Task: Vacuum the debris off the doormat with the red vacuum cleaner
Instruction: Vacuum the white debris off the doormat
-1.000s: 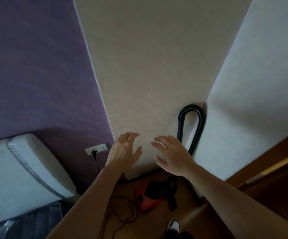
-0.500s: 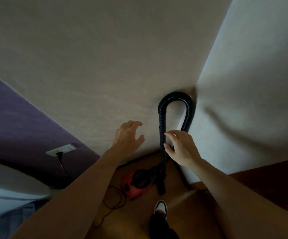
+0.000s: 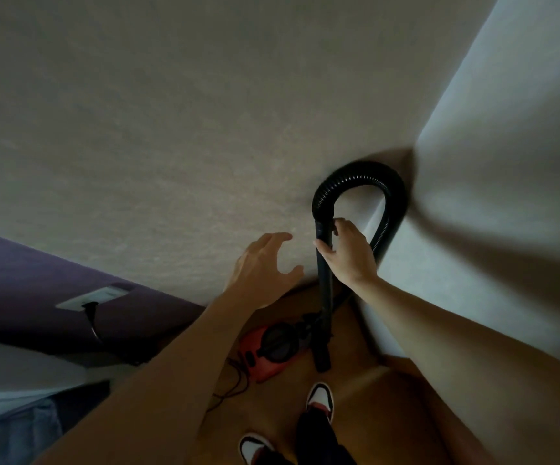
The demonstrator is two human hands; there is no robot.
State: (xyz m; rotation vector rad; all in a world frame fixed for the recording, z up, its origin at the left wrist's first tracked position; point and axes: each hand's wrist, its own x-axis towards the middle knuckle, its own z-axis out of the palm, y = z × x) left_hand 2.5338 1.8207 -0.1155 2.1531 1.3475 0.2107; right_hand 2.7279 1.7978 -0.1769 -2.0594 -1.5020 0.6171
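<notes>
Red vacuum cleaner [image 3: 265, 350] sits on the wooden floor [image 3: 372, 414] in the wall corner, right of a wall socket [image 3: 94, 297] with a plug in it. Left hand [image 3: 258, 270] hovers beside it with the grip spread, touching nothing. Right hand [image 3: 349, 253] has its grip wrapped around the upright black wand [image 3: 324, 297], just under the looping hose [image 3: 359, 182]

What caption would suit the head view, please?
Right hand grips the black wand above the red vacuum cleaner.
</notes>
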